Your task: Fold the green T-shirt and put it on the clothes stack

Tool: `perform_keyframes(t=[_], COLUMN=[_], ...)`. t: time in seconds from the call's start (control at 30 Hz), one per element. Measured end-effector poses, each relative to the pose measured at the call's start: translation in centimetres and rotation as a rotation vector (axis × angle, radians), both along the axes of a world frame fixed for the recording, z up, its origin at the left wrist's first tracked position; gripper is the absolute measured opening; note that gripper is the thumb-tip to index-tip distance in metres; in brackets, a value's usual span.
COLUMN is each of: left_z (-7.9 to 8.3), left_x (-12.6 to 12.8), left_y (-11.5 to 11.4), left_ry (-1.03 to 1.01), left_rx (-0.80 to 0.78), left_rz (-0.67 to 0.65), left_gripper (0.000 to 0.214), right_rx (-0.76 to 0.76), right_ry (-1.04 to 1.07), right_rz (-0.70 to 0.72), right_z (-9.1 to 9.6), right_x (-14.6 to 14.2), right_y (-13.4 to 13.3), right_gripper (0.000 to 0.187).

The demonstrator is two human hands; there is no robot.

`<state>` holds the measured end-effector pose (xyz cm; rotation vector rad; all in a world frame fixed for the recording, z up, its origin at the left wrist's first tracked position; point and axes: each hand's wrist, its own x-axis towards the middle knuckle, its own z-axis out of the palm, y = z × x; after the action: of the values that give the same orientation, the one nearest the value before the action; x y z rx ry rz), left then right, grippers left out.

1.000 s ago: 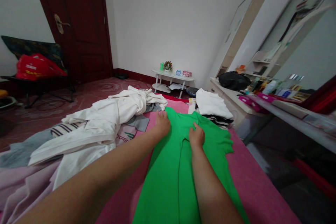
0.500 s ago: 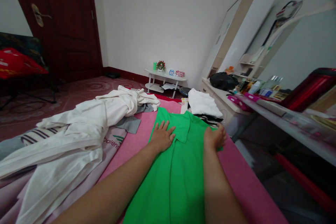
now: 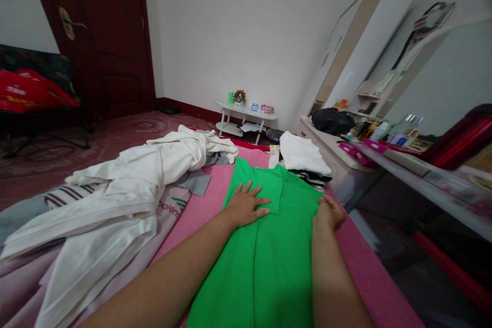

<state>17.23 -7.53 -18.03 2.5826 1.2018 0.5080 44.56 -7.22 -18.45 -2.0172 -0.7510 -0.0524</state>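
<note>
Two bare hands work over a green T-shirt (image 3: 284, 251) spread lengthwise on a pink cover (image 3: 369, 271), its near end running out of the frame. The left hand (image 3: 246, 207) lies palm down, fingers fanned and grasping nothing, across the upper left of the shirt, beside a flap of green fabric folded inward. The right hand (image 3: 329, 213) is closed at the opposite edge, pinching the green cloth between thumb and fingers. Just beyond the shirt's upper right corner sits a stack topped by a folded white garment (image 3: 303, 152), with black cloth (image 3: 310, 176) showing beneath. To the left of the shirt sprawls a rumpled white garment (image 3: 134, 171), heaped over a mauve garment (image 3: 169, 210) with partly covered lettering, a gray piece (image 3: 196, 182) and a striped one (image 3: 71, 195). Farther off, against the wall, a low white table (image 3: 246, 109) bears a green cup (image 3: 230, 97), a small red-flowered plant (image 3: 240, 96) and a pink patterned box (image 3: 267, 109). A black bag (image 3: 332, 121) rests on a white cabinet (image 3: 325, 139) at right; at far left, a red plastic bag (image 3: 34, 93) fills a chair near a dark red door (image 3: 96, 46).
</note>
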Motion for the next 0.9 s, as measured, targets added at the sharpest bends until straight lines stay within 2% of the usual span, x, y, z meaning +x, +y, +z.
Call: perform_keyframes(t=[0.1,0.17,0.23,0.3,0.33,0.4,0.43,0.5,0.57,0.63,0.7,0.8,0.9], left_z=[-0.1,-0.2,-0.2,-0.2,-0.1,-0.2,-0.3,-0.6,-1.0,-1.4,-1.5,-1.5,-1.5], left_x=[0.2,0.3,0.2,0.0,-0.1,-0.3,-0.4,-0.4,-0.4,-0.3,-0.3,-0.3,-0.2], left_y=[0.3,0.8,1.3,1.8,2.0,2.2,2.3,2.4,2.4,2.5,2.5,2.6,2.7], left_ry=[-0.117,-0.282,-0.484,-0.654,-0.714,-0.78,-0.786,-0.751,-0.676,-0.608,-0.562,-0.511,-0.462], left_rx=[-0.033,-0.063,-0.105,-0.14,-0.149,-0.164,-0.172,-0.166,-0.116,-0.055,-0.028,-0.013,0.001], left_rz=[0.036,0.094,0.184,0.27,0.3,0.317,0.311,0.285,0.253,0.223,0.201,0.187,0.208], left_gripper=[0.053,0.056,0.059,0.059,0.058,0.056,0.056,0.059,0.066,0.068,0.061,0.042,0.033], right_rx=[0.137,0.286,0.35,0.214,0.154,0.019,-0.051,-0.205,-0.336,-0.443,-0.582,-0.789,-0.829], right_ry=[0.022,-0.04,-0.117,-0.134,-0.149,-0.149,-0.14,-0.123,-0.139,-0.176,-0.192,-0.176,-0.109], right_rz=[-0.064,0.066,0.38,0.866,1.065,1.345,1.406,1.379,1.228,1.1,1.041,0.937,0.83], right_z=[1.5,3.0,4.2,4.6,4.6,4.6,4.6,5.0,5.7,6.4,7.0,7.3,7.0], right_x=[-1.4,-4.3,-8.4,-12.8,-14.5,-16.4,-16.3,-14.4,-11.1,-7.7,-5.3,-4.1,-4.0], right_y=[0.5,0.8,0.8,0.4,0.1,-0.9,-1.5,-3.1,-5.5,-9.0,-13.4,-20.2,-25.6], right_gripper=[0.042,0.038,0.036,0.044,0.05,0.056,0.054,0.045,0.041,0.042,0.039,0.029,0.036])
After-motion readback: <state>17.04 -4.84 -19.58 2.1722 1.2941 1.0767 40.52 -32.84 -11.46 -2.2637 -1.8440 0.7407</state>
